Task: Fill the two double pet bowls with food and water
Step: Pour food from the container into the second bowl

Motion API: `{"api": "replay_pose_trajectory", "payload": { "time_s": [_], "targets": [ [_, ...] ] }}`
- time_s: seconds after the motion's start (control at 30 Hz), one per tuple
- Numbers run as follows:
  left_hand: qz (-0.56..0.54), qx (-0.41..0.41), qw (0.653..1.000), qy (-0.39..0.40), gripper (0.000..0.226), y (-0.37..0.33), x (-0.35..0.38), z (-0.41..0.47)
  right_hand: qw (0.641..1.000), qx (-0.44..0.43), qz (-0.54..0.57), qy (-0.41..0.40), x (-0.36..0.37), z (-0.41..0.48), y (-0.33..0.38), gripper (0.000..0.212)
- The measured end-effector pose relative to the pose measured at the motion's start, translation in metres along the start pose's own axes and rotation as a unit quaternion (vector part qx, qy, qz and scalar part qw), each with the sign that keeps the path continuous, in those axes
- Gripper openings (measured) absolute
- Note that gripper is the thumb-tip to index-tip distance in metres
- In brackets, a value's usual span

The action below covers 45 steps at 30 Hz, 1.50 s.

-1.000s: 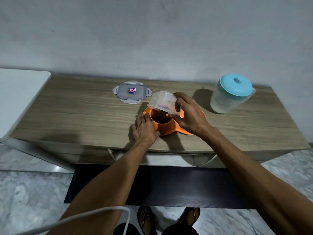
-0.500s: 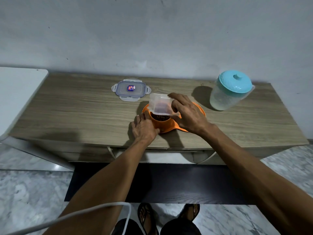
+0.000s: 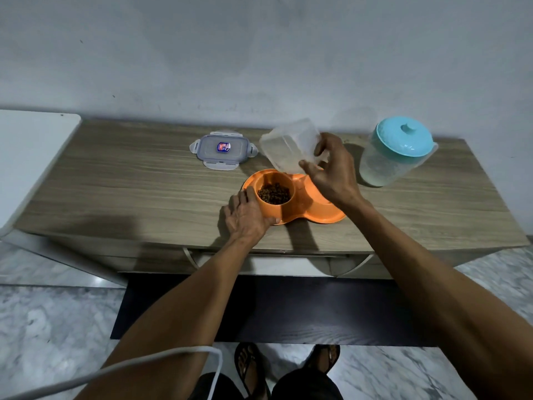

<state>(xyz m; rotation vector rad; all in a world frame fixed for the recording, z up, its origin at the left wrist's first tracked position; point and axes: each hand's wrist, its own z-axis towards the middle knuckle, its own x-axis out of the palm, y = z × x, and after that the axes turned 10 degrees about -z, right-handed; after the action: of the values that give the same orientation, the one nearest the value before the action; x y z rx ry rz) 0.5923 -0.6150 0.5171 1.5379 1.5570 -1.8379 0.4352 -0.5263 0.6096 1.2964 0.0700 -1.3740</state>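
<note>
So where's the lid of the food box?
In the head view the lid lies flat on the wooden table, toward the back by the wall, left of the clear food box the right hand holds up.

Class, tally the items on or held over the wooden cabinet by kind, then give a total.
Orange double pet bowl: 1
Clear food container: 1
Container lid: 1
Teal-lidded water jug: 1
Total: 4

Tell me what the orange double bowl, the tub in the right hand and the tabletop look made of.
Orange double bowl: likely moulded plastic, smooth, uniform colour, slight sheen.
Tub: translucent plastic; the wall shows through it.
Tabletop: wood-grain surface, matt, possibly laminate rather than solid wood.
</note>
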Motion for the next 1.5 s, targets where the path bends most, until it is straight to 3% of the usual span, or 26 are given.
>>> {"api": "replay_pose_trajectory", "payload": {
  "time_s": [0.1, 0.23, 0.47, 0.83, 1.0, 1.1, 1.3, 1.5],
  "targets": [
    [0.001, 0.005, 1.000, -0.004, 0.108, 0.001, 0.001, 0.000, 0.989, 0.131, 0.067, -0.013, 0.009, 0.025, -0.007, 0.031],
    [-0.002, 0.004, 1.000, -0.004, 0.110, 0.004, 0.004, 0.001, 0.941, 0.285, 0.182, 0.017, 0.032, 0.060, -0.020, 0.028],
    [0.002, 0.009, 1.000, -0.009, 0.111, 0.005, 0.007, 0.003, 0.896, 0.394, 0.195, 0.059, 0.071, 0.092, -0.037, 0.019],
    [0.006, 0.004, 1.000, -0.002, 0.111, 0.006, 0.008, 0.002, 0.885, 0.438, 0.143, 0.072, 0.094, 0.096, -0.048, 0.028],
    [0.030, 0.008, 1.000, 0.005, 0.111, 0.006, 0.005, 0.002, 0.894, 0.429, 0.099, 0.082, 0.090, 0.094, -0.053, 0.032],
    [0.046, 0.021, 0.999, 0.010, 0.112, 0.005, 0.003, 0.002, 0.907, 0.406, 0.080, 0.075, 0.071, 0.087, -0.047, 0.023],
    [0.045, 0.062, 0.997, -0.032, 0.121, -0.013, -0.010, -0.006, 0.935, 0.348, 0.042, -0.054, 0.021, 0.050, -0.053, 0.025],
    [0.050, 0.149, 0.987, 0.037, 0.119, -0.065, 0.007, 0.001, 0.920, 0.373, 0.022, -0.121, -0.023, 0.009, -0.089, 0.026]
  ]
}}
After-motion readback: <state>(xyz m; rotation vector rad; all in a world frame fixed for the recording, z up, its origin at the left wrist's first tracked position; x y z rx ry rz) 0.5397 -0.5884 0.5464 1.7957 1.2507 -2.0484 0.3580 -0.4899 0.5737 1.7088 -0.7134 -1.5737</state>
